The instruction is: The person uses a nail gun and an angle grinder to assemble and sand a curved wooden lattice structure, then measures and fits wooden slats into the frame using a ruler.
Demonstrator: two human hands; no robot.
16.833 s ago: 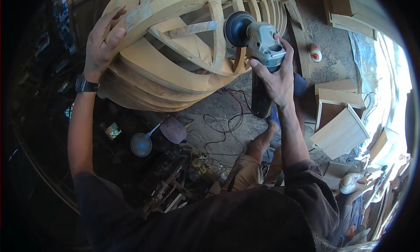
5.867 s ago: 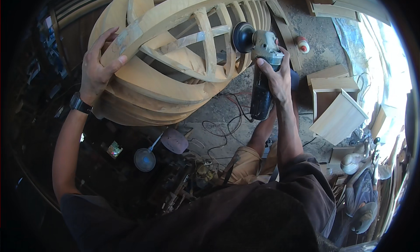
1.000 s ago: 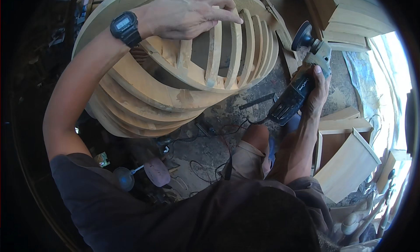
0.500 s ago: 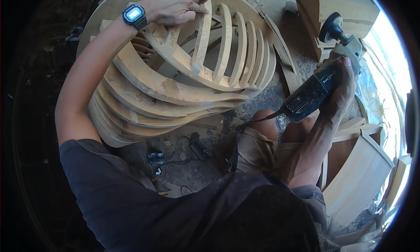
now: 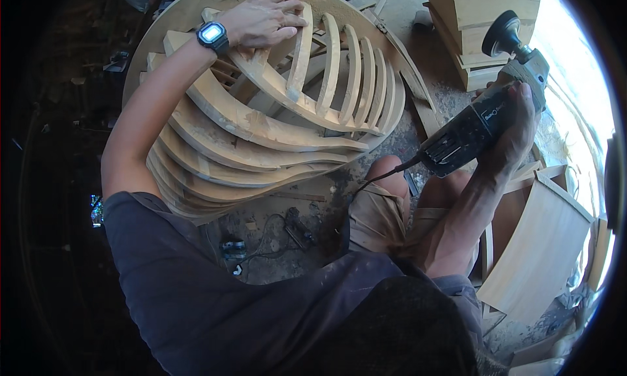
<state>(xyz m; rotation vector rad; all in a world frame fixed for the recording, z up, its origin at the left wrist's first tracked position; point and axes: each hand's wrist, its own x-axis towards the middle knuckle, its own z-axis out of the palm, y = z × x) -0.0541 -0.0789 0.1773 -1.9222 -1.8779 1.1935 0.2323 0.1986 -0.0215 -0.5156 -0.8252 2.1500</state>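
Far left is dark, nothing readable there. Left forearm rises from the lower left, a dark wristwatch [image 5: 212, 34] with a lit face on the wrist. Left hand [image 5: 264, 20] lies palm down on top of the slatted wooden frame [image 5: 261, 125], fingers [image 5: 287, 18] curled and close together, gripping the upper end of one curved rib where the ribs meet. The frame is a big rounded shell of bent pale wood slats, tilted on the floor, taking up the upper left and centre; its ribs fan out to the right from under the hand. Below it the dusty floor [image 5: 313, 245] carries a tangle of black cable [image 5: 274, 235] and small debris. A bent knee in tan shorts [image 5: 379, 213] shows at centre, just right of the frame's lower edge. Right hand [image 5: 513, 131] holds an angle grinder [image 5: 486, 111] up and well apart from the frame, fingers wrapped tight around the black body, thumb along the top. The grinder's round sanding disc [image 5: 501, 33] points up and away, near a stack of wooden blocks [image 5: 483, 17] at the top. Its cord runs down-left toward the knee. Far right, flat wooden panels [image 5: 542, 245] lean by the right forearm in bright light.
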